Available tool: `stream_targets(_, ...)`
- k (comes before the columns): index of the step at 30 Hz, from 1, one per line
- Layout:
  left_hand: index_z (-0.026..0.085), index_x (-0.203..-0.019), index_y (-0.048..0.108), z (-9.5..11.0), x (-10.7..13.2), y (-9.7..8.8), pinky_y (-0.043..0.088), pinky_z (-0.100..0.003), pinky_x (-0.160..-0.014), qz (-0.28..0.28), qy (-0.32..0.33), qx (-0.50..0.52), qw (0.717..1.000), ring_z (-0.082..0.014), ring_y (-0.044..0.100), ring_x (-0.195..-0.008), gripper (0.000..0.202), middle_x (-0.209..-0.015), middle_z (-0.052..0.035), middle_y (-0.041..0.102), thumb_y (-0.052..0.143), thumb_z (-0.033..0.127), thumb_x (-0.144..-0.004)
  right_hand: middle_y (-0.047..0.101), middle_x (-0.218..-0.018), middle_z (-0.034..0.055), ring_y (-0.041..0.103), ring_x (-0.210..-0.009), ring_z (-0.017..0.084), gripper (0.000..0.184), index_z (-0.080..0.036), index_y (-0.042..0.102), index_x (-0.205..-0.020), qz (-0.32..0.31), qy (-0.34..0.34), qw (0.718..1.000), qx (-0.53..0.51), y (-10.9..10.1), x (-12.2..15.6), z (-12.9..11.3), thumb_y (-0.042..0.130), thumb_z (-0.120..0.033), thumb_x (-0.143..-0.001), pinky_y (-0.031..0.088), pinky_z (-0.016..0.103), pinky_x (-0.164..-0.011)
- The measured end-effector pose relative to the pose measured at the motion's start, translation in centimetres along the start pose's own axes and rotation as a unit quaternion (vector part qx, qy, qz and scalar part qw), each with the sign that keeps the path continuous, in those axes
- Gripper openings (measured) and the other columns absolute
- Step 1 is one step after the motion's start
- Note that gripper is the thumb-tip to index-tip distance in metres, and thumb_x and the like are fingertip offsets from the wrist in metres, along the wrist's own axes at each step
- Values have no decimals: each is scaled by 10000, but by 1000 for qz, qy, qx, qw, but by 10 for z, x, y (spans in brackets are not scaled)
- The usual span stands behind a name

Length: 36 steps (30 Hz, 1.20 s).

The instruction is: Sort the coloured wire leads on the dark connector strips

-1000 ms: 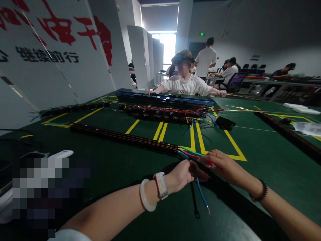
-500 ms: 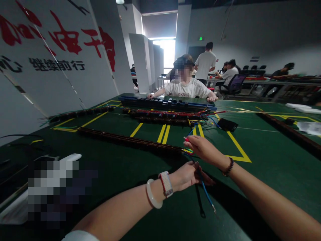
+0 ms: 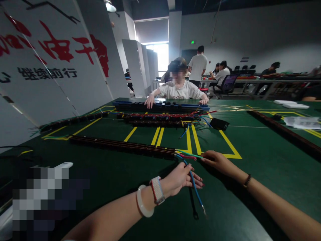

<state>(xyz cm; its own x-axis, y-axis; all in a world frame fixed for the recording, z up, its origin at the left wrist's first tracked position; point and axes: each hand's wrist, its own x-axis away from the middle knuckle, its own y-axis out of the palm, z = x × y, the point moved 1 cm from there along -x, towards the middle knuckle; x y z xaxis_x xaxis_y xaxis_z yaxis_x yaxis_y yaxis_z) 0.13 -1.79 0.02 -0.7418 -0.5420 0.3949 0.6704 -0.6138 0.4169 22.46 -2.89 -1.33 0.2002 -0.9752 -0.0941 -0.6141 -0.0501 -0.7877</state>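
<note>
A long dark wire bundle (image 3: pixel 120 146) lies across the green table, with coloured wires coming out of its right end. My left hand (image 3: pixel 179 179) holds the blue wire (image 3: pixel 198 197) between thumb and fingers, the other fingertips reaching out beneath it. The blue wire's free end, tipped with metal, hangs toward me. With closed fingertips my right hand (image 3: pixel 218 162) pinches the end of the green wire (image 3: pixel 188 153), which is drawn out to the right. A short red wire (image 3: pixel 187 156) lies just under the green one, between my hands.
More wire bundles (image 3: pixel 155 117) and a long blue-black rail (image 3: pixel 137 106) lie farther back. A person's hand (image 3: pixel 149 100) rests on that rail. A black pouch (image 3: pixel 219 124) lies right of them, another dark bundle (image 3: pixel 281 129) at far right. Yellow tape (image 3: pixel 230 144) marks the table.
My right hand has let go of the red-tipped piece it held up, come down to the right and taken the green wire. The person opposite has moved a hand onto the rail.
</note>
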Motion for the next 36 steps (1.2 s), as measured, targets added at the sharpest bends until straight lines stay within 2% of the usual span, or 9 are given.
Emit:
stream_targets(6,168,-950,320,12,8,-6,499,-373,-655,4,-61,-153,986,-121,567,-528,232,-637,17,515,233,382,-951,613,-836,56,546,-741,180,434,-146,648,-907,-37,55,994,-86,-3,-3,-2,499,-552,-875,416,297,-653)
stream_targets(12,174,-868,338,29,14,-20,461,-279,-530,-28,-102,-337,935,-87,477,-428,311,-592,34,469,298,481,-905,606,-818,54,524,-705,165,423,-143,646,-889,-25,53,993,-101,0,-1,2,512,-544,-869,388,277,-612)
stream_targets(18,178,-817,360,38,16,-36,413,-228,-456,-75,-110,-398,907,-67,411,-385,379,-546,42,445,407,554,-847,613,-845,61,534,-713,168,415,-144,659,-893,-20,48,994,-93,-3,1,-3,513,-532,-871,379,278,-608)
stream_targets(21,167,-829,387,35,12,-39,433,-251,-476,-83,-108,-378,915,-104,489,-419,375,-570,12,499,419,541,-849,614,-826,58,534,-703,166,410,-142,661,-913,-19,53,994,-94,-4,1,-5,514,-522,-872,381,274,-597)
stream_targets(25,119,-929,469,31,5,-37,503,-363,-698,-127,-98,-241,957,-194,649,-703,372,-797,-127,646,509,474,-824,615,-810,56,532,-686,164,422,-144,662,-913,-14,50,995,-85,-3,0,-2,512,-536,-868,377,271,-589)
stream_targets(28,75,-1027,505,30,1,-36,459,-384,-875,-157,-98,-102,977,-228,645,-922,406,-1043,-215,621,466,430,-835,611,-773,53,529,-653,156,434,-144,653,-919,-18,66,994,-90,-2,-1,1,511,-550,-861,366,261,-560)
stream_targets(30,45,-1073,510,29,-1,-36,439,-368,-905,-157,-106,-40,981,-247,627,-989,478,-1140,-251,571,404,455,-850,604,-719,44,504,-588,141,440,-143,645,-926,-25,86,992,-87,-2,-1,-1,504,-555,-861,332,251,-509)
stream_targets(33,40,-1119,500,28,-2,-34,437,-357,-891,-133,-106,-8,985,-261,623,-997,586,-1154,-262,558,348,550,-874,616,-693,48,475,-518,124,461,-137,628,-869,-40,110,990,-81,-3,-1,-12,461,-566,-883,300,251,-471)
stream_targets(36,53,-1140,481,25,-3,-28,419,-378,-926,-119,-90,5,989,-240,633,-967,602,-1093,-238,591,379,581,-871,635,-705,68,549,-583,147,518,-131,594,-842,-67,125,977,-159,-2,1,-28,418,-615,-894,383,256,-534)
